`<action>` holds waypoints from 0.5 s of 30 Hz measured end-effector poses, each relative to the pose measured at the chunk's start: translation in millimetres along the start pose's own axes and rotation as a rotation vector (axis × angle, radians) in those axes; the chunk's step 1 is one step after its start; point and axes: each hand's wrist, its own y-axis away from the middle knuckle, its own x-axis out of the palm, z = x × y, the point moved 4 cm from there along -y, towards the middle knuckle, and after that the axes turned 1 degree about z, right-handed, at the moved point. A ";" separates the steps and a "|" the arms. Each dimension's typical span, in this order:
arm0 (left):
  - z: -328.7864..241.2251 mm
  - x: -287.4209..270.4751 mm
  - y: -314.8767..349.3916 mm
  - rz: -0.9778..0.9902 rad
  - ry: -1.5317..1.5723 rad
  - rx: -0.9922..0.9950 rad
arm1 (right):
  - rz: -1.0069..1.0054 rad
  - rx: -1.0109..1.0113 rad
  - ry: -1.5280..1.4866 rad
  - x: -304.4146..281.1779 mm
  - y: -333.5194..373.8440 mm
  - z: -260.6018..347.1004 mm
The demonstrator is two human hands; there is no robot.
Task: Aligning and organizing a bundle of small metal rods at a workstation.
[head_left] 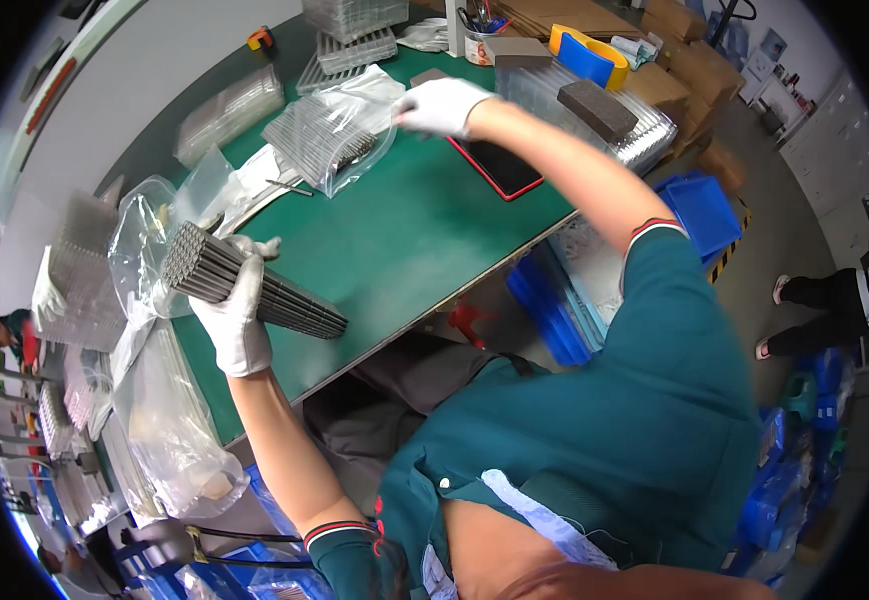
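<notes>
A thick bundle of dark grey metal rods [294, 303] rests tilted in my left hand [237, 318], its rod ends facing the left and its other end low over the green table. The white-gloved fingers wrap round the bundle's middle. Farther off, my right hand [442, 107], also in a white glove, reaches across the table with its fingers pinched at the edge of a clear plastic bag [366, 150]. Under or inside the bag lies a row of more grey rods [306, 143]; I cannot tell which. One loose thin rod [289, 187] lies beside them.
A red-edged dark tablet [499, 168] lies by the right forearm. Dark foam blocks [597, 109], a yellow and blue tape ring [586, 60] and clear trays [229, 115] surround the green table [394, 240]. Plastic bags [169, 420] hang at the left; blue bins [699, 215] stand right.
</notes>
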 end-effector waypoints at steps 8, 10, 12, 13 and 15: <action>-1.7 2.6 1.4 0.056 0.092 0.019 | 0.129 0.325 0.660 5.0 12.1 -102.6; -1.2 2.3 2.6 0.075 0.095 0.012 | 0.151 0.385 0.685 9.7 10.8 -110.6; -0.5 -0.5 2.1 0.095 0.099 -0.002 | 0.174 0.395 0.682 11.9 9.4 -109.1; -1.2 -0.9 1.9 0.089 0.094 0.000 | 0.189 0.424 0.665 13.4 9.4 -110.5; -1.2 2.4 2.6 0.085 0.135 0.005 | 0.205 0.453 0.651 13.0 9.6 -113.8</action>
